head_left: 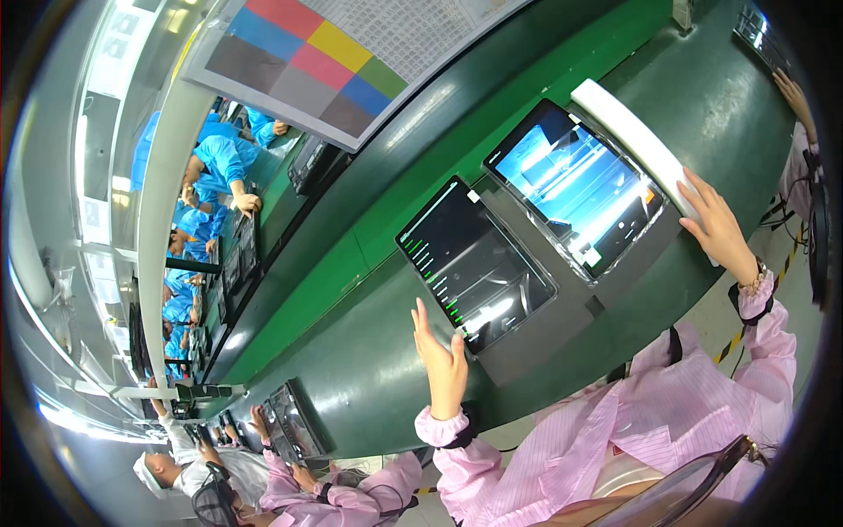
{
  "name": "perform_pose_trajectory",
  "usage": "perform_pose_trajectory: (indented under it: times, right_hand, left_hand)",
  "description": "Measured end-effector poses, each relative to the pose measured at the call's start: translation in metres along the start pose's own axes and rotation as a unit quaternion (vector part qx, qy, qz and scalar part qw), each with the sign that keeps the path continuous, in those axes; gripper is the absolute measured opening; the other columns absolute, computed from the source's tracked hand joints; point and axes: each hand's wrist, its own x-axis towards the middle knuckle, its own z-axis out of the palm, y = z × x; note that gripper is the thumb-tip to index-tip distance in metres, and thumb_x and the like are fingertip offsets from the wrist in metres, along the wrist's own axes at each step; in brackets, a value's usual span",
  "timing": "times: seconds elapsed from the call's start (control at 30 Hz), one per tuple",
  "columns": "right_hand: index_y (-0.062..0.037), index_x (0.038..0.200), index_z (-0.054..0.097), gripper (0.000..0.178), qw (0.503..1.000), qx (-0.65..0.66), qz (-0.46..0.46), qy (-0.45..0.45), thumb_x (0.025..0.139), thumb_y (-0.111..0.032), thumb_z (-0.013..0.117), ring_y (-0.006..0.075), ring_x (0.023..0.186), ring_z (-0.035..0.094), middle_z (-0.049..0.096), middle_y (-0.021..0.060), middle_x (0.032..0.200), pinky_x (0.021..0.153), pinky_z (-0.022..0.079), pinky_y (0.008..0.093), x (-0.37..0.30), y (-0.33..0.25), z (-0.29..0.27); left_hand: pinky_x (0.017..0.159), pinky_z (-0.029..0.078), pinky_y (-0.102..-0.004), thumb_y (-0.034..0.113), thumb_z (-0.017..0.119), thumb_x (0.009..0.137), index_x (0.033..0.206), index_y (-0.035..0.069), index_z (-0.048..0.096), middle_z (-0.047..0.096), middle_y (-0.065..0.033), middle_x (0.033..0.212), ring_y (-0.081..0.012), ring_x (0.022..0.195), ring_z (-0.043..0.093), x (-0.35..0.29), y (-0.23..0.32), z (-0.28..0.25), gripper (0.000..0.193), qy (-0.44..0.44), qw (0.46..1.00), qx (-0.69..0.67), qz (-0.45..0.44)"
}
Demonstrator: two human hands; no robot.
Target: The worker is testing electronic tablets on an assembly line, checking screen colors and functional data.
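Note:
Two tablet-like panels lie side by side on a dark grey tray [527, 347]. The left panel [470, 259] shows a black screen with short green and white lines down one side. On the right panel [575, 189] the screen is lit blue and white, with clear film along its edge. A long white bar [625, 136] runs along the tray's right side. My left hand [441, 364] is beside the left panel's near corner, fingers stretched and nothing in it. My right hand [718, 224] lies with spread fingers against the near end of the white bar.
The green bench [351, 351] curves away left, where other people handle a dark panel [294, 417]. A sheet with colour blocks [325, 66] hangs above the far side. Workers in blue [215, 167] sit along another line. At far right, another person's hand [795, 97] is near a device.

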Motion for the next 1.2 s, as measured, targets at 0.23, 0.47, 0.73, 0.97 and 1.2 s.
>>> perform_pose_trajectory:
  times: [0.23, 0.47, 0.73, 0.97, 1.2]
  right_hand:
    - [-0.0104, 0.134, 0.045, 0.059, 0.994, -0.093, 0.047, 0.036, 0.078, -0.011, 0.065, 0.0338, 0.118, 0.044, 0.036, 0.0125, 0.141, 0.098, 0.039, 0.0395, -0.003, 0.009, -0.014]
    - [-0.0086, 0.128, 0.052, 0.049, 0.975, 0.056, -0.007, 0.215, 0.08, -0.014, 0.059, 0.0319, 0.116, 0.047, 0.045, 0.0137, 0.134, 0.098, 0.039, 0.0381, 0.009, -0.066, -0.001]
    - [-0.0047, 0.121, 0.054, 0.05, 0.971, 0.083, -0.18, 0.137, 0.074, -0.021, 0.066, 0.0298, 0.089, 0.05, 0.049, 0.0131, 0.127, 0.074, 0.05, 0.0356, 0.03, -0.185, 0.048]
    - [-0.003, 0.12, 0.054, 0.05, 0.974, 0.064, -0.188, 0.111, 0.074, -0.018, 0.066, 0.0297, 0.091, 0.05, 0.05, 0.014, 0.125, 0.073, 0.05, 0.0373, 0.031, -0.205, 0.065]
    - [-0.0024, 0.118, 0.055, 0.048, 0.973, 0.061, -0.196, 0.107, 0.074, -0.018, 0.066, 0.0286, 0.093, 0.05, 0.049, 0.0135, 0.124, 0.073, 0.049, 0.0367, 0.032, -0.199, 0.06]
  left_hand:
    - [0.112, 0.013, -0.047, 0.047, 0.046, 0.092, 0.145, 0.001, 0.016, 0.02, -0.0153, 0.151, -0.0373, 0.14, 0.014, -0.06, 0.016, -0.001, 0.077, 0.015, 0.999, -0.004, -0.035]
    - [0.114, 0.013, -0.0434, 0.033, 0.046, 0.095, 0.143, 0.0, 0.02, 0.02, -0.0134, 0.152, -0.0334, 0.141, 0.012, -0.075, 0.033, 0.009, 0.063, -0.003, 0.999, -0.044, -0.005]
    - [0.111, 0.014, -0.0525, 0.02, 0.062, 0.085, 0.135, 0.002, 0.034, 0.036, -0.0089, 0.145, -0.0332, 0.137, 0.024, -0.064, 0.043, 0.006, 0.06, -0.006, 0.989, 0.143, 0.033]
    - [0.11, 0.016, -0.0511, 0.026, 0.054, 0.091, 0.132, 0.003, 0.04, 0.045, -0.0061, 0.138, -0.0284, 0.131, 0.035, -0.061, 0.036, 0.008, 0.049, -0.041, 0.97, 0.234, 0.042]
    - [0.11, 0.018, -0.0506, 0.025, 0.056, 0.09, 0.133, 0.004, 0.041, 0.047, -0.0058, 0.136, -0.0282, 0.13, 0.037, -0.058, 0.057, 0.014, 0.05, -0.03, 0.975, 0.212, 0.059]
